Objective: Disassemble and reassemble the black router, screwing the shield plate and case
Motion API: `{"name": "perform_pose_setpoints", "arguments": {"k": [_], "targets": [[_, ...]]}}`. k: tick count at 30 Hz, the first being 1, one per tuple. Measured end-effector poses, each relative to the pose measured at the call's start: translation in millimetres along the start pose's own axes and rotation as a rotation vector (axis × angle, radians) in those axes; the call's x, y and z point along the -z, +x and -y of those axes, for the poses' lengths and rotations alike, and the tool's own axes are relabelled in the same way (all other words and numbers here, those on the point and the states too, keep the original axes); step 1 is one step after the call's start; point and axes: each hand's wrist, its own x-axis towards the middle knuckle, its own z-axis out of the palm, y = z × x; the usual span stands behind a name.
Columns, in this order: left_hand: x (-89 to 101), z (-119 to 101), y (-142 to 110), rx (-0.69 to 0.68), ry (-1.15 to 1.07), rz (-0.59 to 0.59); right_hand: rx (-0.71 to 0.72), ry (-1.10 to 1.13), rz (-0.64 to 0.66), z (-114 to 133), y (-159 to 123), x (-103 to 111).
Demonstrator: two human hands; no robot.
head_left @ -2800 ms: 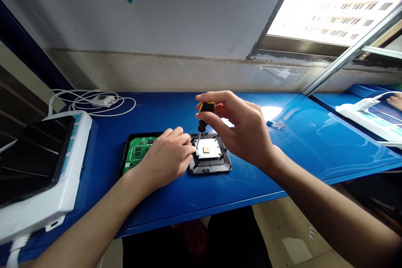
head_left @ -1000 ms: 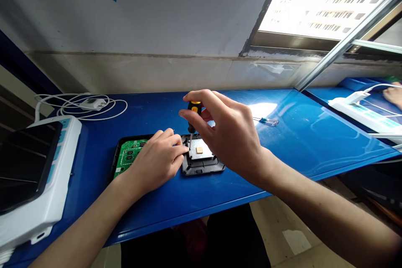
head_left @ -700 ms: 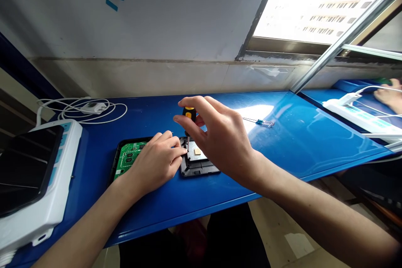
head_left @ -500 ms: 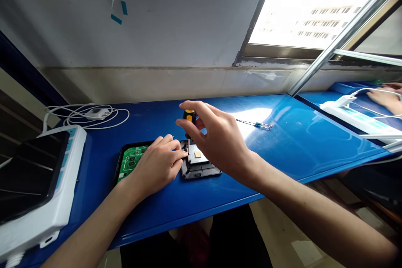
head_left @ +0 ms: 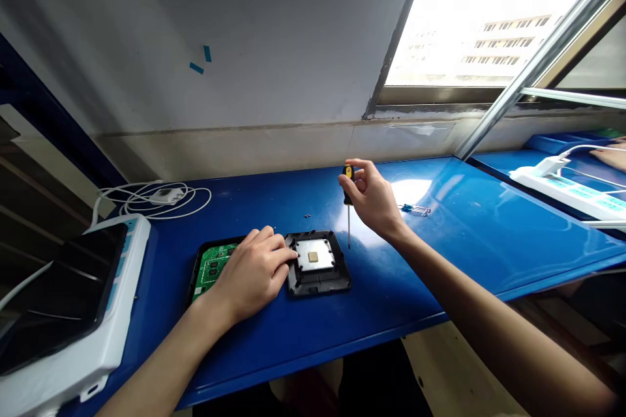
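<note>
My right hand (head_left: 374, 199) grips a yellow-and-black screwdriver (head_left: 348, 190) by its handle, shaft pointing down beside the right edge of a black plastic cover (head_left: 317, 287). A silver metal plate (head_left: 320, 266) with a small tan square pad (head_left: 313, 257) lies inside that cover. One finger of my left hand (head_left: 254, 270) reaches onto the plate's left edge; the other fingers are bent and partly hidden. Beneath this hand is a green circuit board (head_left: 210, 267) in a black housing, partly covered. Small dark screws (head_left: 307, 215) lie behind the cover.
At left stand a white power strip (head_left: 112, 313) and a black phone-like device (head_left: 63, 293) on it. A coiled white cable with a charger (head_left: 166, 196) lies behind. Several blue-handled tools (head_left: 415, 209) rest at right. Another person's hand (head_left: 611, 155) shows beyond the metal frame (head_left: 508, 88).
My right hand has moved right with the screwdriver, away from the metal plate to beside the cover. My left hand stays at the plate's left edge. The camera view has shifted slightly.
</note>
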Motion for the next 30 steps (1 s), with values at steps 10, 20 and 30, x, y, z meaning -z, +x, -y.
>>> {"name": "perform_pose_setpoints", "arguments": {"k": [10, 20, 30], "targets": [[4.0, -3, 0, 0.007, 0.028, 0.105, -0.109, -0.287, 0.226, -35, -8, -20], [15.9, -3, 3, 0.048, 0.028, 0.008, -0.117, -0.383, 0.298, -27, -14, -14], [81.9, 54, -68, 0.578, 0.125, 0.309, -0.102, -0.377, 0.317, -34, -14, -17]]}}
